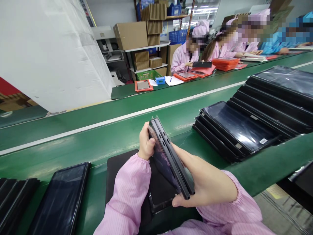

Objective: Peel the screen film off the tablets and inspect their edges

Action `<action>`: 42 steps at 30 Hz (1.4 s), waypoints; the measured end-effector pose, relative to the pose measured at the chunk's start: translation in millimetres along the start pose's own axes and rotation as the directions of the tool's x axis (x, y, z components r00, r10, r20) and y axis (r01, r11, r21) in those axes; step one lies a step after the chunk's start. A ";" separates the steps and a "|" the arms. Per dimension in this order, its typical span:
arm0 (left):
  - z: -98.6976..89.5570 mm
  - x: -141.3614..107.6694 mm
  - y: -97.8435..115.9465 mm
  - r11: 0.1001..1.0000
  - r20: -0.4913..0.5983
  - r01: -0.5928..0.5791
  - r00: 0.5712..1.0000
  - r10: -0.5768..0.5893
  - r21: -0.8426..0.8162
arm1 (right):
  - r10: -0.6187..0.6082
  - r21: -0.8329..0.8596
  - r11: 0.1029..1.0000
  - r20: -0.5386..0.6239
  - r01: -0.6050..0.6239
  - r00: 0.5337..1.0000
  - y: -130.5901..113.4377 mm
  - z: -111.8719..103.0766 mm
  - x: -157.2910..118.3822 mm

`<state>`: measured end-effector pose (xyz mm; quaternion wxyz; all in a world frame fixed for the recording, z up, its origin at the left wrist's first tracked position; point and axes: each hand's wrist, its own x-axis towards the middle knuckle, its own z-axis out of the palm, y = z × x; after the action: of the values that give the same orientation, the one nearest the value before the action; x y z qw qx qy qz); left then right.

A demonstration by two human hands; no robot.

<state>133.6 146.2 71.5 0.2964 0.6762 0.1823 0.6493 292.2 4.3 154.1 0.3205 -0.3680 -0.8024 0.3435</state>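
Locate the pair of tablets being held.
In the head view, the pair of tablets is just below and right of centre, on edge between the left hand and the right hand, with a large tablet stack further right.

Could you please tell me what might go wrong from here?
The two tablets are held together on edge between the left hand and right hand; if the grip loosens, one might slip and knock the black item below. Being so close together, they might also rub and mark each other. On the right, the slanted pile of tablets could slide if bumped.
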 end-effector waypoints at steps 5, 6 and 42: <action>0.4 0.5 -0.1 1.000 0.002 -0.015 1.000 0.015 0.018 | 0.007 0.037 0.999 0.002 -0.008 1.000 -0.3 0.6 0.3; 0.5 0.2 -0.8 1.000 0.001 -0.019 1.000 0.019 0.017 | 0.006 0.039 0.999 0.000 -0.006 1.000 -0.1 0.7 0.7; 1.7 1.8 8.8 0.999 0.042 -0.046 0.998 0.046 -0.006 | 0.053 0.031 0.998 0.078 -0.056 0.996 -3.6 0.6 -7.4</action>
<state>134.2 140.4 78.5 0.2871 0.6928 0.1589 0.6422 294.2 -3.7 154.7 0.2859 -0.3707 -0.7981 0.3794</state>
